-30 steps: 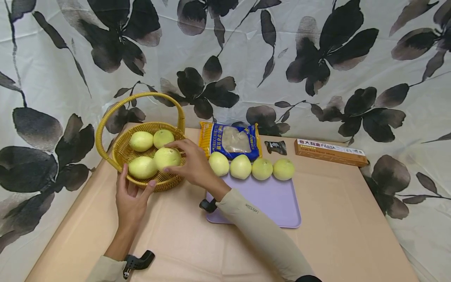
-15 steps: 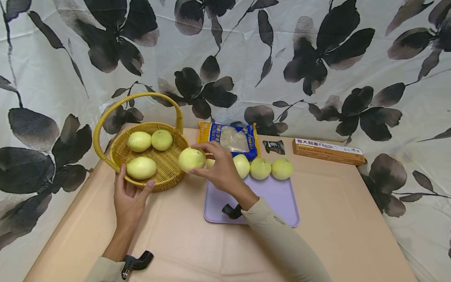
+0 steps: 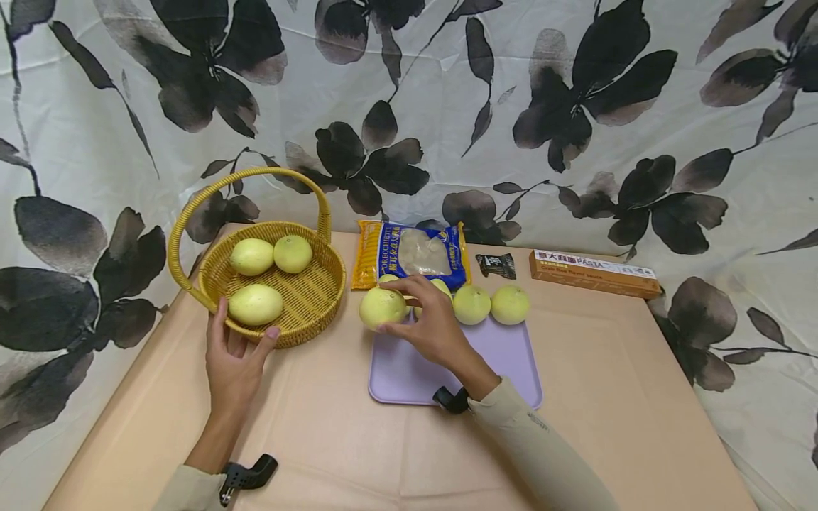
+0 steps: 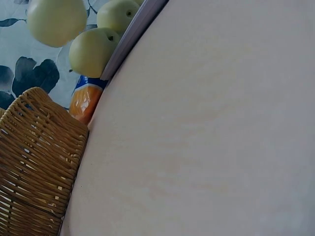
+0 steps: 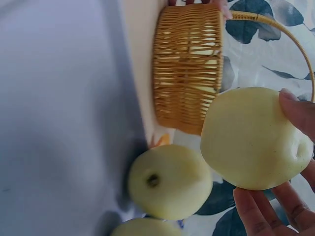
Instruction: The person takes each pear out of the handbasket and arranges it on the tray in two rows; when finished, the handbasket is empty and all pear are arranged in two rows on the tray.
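My right hand [image 3: 437,323] holds a pale yellow-green pear [image 3: 382,309] between thumb and fingers, above the back left corner of the lilac tray [image 3: 402,383]. In the right wrist view the held pear [image 5: 251,142] is raised beside another pear [image 5: 170,182] on the tray. My left hand [image 3: 235,369] grips the front rim of the yellow wicker basket [image 3: 313,312], thumb and forefinger at the edge. Inside the basket are three pears, one [image 3: 255,305] near the front. Along the tray's back edge several pears stand in a row, two partly hidden by my right hand.
Behind the tray lies a blue and yellow bag of orecchiette pasta [image 3: 424,252]. A small black packet [image 3: 495,265] and a long brown pasta box [image 3: 594,275] lie to its right. The basket's tall handle [image 3: 249,174] arches over it. A floral curtain [image 3: 447,106] hangs behind.
My right hand has lifted a pear out of the basket and carried it right, to over the tray's back left corner. My left hand stays at the basket rim.
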`<act>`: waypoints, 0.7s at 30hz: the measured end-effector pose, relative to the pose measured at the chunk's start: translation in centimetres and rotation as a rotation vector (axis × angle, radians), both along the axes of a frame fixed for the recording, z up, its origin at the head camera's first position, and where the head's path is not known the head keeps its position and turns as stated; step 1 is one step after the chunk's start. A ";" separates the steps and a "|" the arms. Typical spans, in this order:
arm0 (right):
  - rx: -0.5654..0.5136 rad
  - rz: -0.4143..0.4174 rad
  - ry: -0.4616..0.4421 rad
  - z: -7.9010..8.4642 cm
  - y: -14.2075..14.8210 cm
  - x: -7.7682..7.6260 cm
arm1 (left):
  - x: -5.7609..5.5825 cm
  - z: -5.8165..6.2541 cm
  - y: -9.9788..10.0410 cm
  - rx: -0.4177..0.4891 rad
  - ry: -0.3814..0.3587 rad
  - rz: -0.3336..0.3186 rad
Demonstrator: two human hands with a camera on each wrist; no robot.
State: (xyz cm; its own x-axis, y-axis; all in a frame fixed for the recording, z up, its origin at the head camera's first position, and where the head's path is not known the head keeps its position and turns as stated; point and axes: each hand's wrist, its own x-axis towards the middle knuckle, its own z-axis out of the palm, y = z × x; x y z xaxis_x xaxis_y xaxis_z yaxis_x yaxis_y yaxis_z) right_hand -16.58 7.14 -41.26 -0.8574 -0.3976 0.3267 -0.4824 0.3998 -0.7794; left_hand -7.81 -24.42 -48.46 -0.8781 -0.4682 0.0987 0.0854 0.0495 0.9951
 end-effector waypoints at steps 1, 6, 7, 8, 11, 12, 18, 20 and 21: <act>0.005 -0.005 -0.012 -0.2 0.2 0.1 | 0.0 0.0 0.0 -0.002 -0.002 0.000; 0.014 -0.008 -0.050 -1.3 1.1 0.5 | 0.0 0.1 0.0 -0.001 -0.002 0.002; 0.021 -0.008 -0.052 -1.5 1.3 0.6 | 0.0 0.1 0.0 0.001 0.002 0.001; 0.028 -0.007 -0.048 -1.8 1.4 0.7 | 0.0 0.1 0.0 0.003 0.006 0.000; 0.059 -0.007 -0.029 -2.5 1.7 0.9 | -0.1 0.1 0.0 0.007 0.009 -0.002; 0.070 -0.008 -0.020 -2.8 1.8 0.9 | -0.1 0.0 0.0 0.005 0.006 -0.003; 0.106 -0.005 -0.018 -4.0 2.0 1.2 | -0.1 -0.1 0.0 0.012 0.005 -0.007; 0.108 0.000 -0.028 -4.2 2.0 1.2 | -0.1 -0.1 0.0 0.017 0.009 -0.008; 0.110 0.000 -0.029 -4.3 2.0 1.2 | 0.0 -0.1 0.0 0.019 0.009 -0.008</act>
